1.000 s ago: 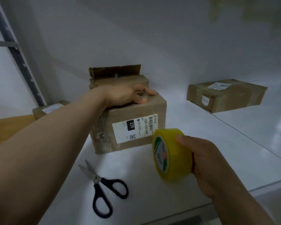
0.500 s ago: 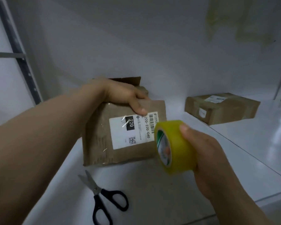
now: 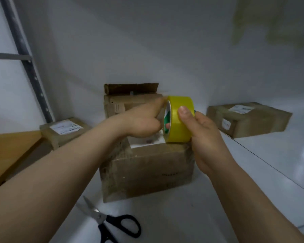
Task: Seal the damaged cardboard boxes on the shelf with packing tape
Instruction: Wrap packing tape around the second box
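Both bare forearms reach forward and meet at the tape roll [image 3: 180, 120]. The right hand [image 3: 203, 134] grips the roll from its right side, thumb pressed on the outer band. The left hand [image 3: 144, 122] lies against the roll's left face, fingers curled at the core and one digit raised to the upper rim.

Bare forearms [image 3: 60, 172] run to a bare left hand [image 3: 142, 122] and right hand [image 3: 207, 137], thumbnail short.

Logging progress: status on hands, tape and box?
Right hand grips tape roll. Left hand pinches its rim, above front box. Scissors on shelf, nothing blocking.
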{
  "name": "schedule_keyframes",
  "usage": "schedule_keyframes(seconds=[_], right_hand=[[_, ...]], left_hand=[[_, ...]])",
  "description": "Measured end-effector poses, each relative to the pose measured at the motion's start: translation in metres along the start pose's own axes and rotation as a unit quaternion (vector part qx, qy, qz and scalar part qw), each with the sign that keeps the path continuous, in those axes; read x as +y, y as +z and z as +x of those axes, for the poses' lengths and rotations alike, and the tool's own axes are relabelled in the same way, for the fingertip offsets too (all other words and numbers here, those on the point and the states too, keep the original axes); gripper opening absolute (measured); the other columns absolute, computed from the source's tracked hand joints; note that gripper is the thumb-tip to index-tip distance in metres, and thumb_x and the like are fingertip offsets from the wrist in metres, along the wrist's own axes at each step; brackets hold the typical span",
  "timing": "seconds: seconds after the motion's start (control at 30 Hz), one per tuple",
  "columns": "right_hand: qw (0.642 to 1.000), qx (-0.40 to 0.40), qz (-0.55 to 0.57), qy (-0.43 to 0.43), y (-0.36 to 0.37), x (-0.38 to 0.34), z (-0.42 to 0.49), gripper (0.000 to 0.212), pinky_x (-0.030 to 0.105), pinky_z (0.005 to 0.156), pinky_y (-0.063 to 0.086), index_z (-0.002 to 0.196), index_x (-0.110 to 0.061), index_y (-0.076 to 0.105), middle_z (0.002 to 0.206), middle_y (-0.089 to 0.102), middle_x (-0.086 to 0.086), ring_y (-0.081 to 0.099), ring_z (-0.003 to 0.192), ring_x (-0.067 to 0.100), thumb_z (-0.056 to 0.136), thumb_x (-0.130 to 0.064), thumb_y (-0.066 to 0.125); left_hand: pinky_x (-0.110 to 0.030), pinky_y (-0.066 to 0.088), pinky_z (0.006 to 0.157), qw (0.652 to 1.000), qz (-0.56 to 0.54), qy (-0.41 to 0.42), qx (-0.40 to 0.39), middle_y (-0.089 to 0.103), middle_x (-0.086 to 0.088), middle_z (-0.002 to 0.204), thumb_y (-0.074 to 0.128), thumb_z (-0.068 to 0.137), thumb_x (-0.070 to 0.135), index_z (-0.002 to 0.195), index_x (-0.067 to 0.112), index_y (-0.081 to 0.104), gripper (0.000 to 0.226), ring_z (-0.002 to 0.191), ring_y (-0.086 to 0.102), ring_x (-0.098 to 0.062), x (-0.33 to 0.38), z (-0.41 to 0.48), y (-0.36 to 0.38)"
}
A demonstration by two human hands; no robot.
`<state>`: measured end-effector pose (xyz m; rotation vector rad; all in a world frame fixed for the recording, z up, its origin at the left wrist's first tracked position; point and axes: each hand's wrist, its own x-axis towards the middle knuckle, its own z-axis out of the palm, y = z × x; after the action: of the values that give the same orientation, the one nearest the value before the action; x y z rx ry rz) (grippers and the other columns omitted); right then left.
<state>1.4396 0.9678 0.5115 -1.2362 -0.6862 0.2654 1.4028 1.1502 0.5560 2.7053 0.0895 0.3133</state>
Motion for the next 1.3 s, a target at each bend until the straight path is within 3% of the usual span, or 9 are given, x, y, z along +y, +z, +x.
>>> schedule_keyframes(seconds=[0.13, 0.27, 0.47, 0.57, 0.67, 0.8, 0.93, 1.03, 1.3], right_hand=[[1.0, 0.006, 0.021, -0.002, 0.002, 0.003, -0.003, 0.04, 0.049, 0.089, 0.058, 0.102, -0.011, 0.071, 0.091, 0.077, 0.013, 0.074, 0.084, 0.026, 0.088, -0.048, 0.063], [1.0, 0.001, 0.023, -0.005, 0.003, 0.004, -0.006, 0.047, 0.053, 0.095, 0.056, 0.104, -0.01, 0.07, 0.094, 0.077, 0.016, 0.074, 0.089, 0.03, 0.083, -0.052, 0.066], [0.999, 0.017, 0.034, 0.008, -0.003, -0.002, -0.007, 0.041, 0.039, 0.082, 0.059, 0.11, -0.004, 0.068, 0.095, 0.076, 0.015, 0.074, 0.087, 0.026, 0.095, -0.041, 0.061], [0.999, 0.025, 0.03, 0.02, 0.0, -0.008, -0.009, 0.034, 0.043, 0.086, 0.059, 0.101, -0.006, 0.071, 0.096, 0.076, 0.017, 0.074, 0.09, 0.028, 0.096, -0.039, 0.063], [0.999, 0.024, 0.027, 0.036, 0.003, -0.031, -0.017, 0.026, 0.034, 0.071, 0.06, 0.093, -0.01, 0.072, 0.083, 0.077, 0.008, 0.075, 0.076, 0.019, 0.097, -0.034, 0.063], [0.999, 0.039, -0.001, 0.028, -0.011, -0.053, -0.044, 0.039, 0.032, 0.067, 0.061, 0.064, -0.018, 0.078, 0.07, 0.075, -0.003, 0.073, 0.067, 0.013, 0.095, -0.036, 0.064], [0.993, 0.066, -0.044, 0.09, -0.015, -0.021, -0.084, 0.047, 0.063, 0.092, 0.054, 0.09, -0.005, 0.075, 0.092, 0.074, 0.018, 0.073, 0.089, 0.034, 0.082, -0.051, 0.074], [0.989, 0.053, -0.057, 0.125, -0.015, 0.0, -0.107, 0.039, 0.051, 0.079, 0.058, 0.08, -0.016, 0.078, 0.077, 0.076, 0.004, 0.073, 0.073, 0.02, 0.09, -0.05, 0.061], [0.992, 0.006, -0.057, 0.111, -0.021, -0.001, -0.108, 0.043, 0.05, 0.082, 0.06, 0.093, -0.012, 0.077, 0.084, 0.078, 0.006, 0.076, 0.079, 0.024, 0.084, -0.05, 0.058]], left_hand=[[-0.057, 0.055, 0.085, 0.993, -0.019, -0.042, -0.109, 0.07, -0.008, 0.102, 0.062, 0.07, 0.048, 0.12, 0.019, 0.059, 0.057, 0.092, 0.067, -0.03, -0.016, -0.003, 0.016], [-0.067, 0.045, 0.1, 0.976, -0.104, -0.099, -0.166, 0.065, -0.027, 0.116, 0.068, 0.069, 0.048, 0.12, 0.001, 0.063, 0.069, 0.107, 0.063, -0.048, -0.02, 0.0, 0.013], [-0.038, 0.046, 0.111, 0.964, -0.112, -0.089, -0.223, 0.067, -0.007, 0.129, 0.076, 0.084, 0.036, 0.132, 0.02, 0.061, 0.053, 0.12, 0.063, -0.024, 0.018, -0.023, -0.007], [-0.037, 0.035, 0.119, 0.983, 0.04, -0.023, -0.177, 0.037, 0.002, 0.158, 0.083, 0.067, 0.066, 0.154, 0.031, 0.027, 0.109, 0.14, 0.042, -0.017, 0.027, -0.039, 0.013], [-0.05, 0.027, 0.121, 0.978, 0.143, -0.09, -0.119, 0.02, 0.0, 0.167, 0.075, 0.045, 0.085, 0.16, 0.028, 0.004, 0.147, 0.151, 0.024, -0.025, 0.018, -0.037, 0.032], [-0.048, 0.027, 0.122, 0.977, 0.081, -0.132, -0.145, 0.011, 0.001, 0.169, 0.083, 0.04, 0.078, 0.159, 0.034, -0.013, 0.159, 0.153, 0.02, -0.026, 0.015, -0.034, 0.027], [-0.042, 0.027, 0.122, 0.981, 0.034, -0.131, -0.137, 0.016, 0.0, 0.168, 0.091, 0.062, 0.049, 0.156, 0.039, -0.021, 0.146, 0.151, 0.026, -0.025, 0.018, -0.032, 0.026], [-0.042, 0.028, 0.121, 0.983, 0.019, -0.121, -0.134, 0.02, -0.001, 0.168, 0.089, 0.071, 0.038, 0.158, 0.042, -0.01, 0.133, 0.15, 0.028, -0.026, 0.022, -0.028, 0.02], [-0.039, 0.03, 0.12, 0.985, 0.03, -0.097, -0.141, 0.033, 0.006, 0.161, 0.091, 0.068, 0.039, 0.156, 0.052, 0.007, 0.123, 0.145, 0.034, -0.02, 0.009, -0.027, 0.016]])
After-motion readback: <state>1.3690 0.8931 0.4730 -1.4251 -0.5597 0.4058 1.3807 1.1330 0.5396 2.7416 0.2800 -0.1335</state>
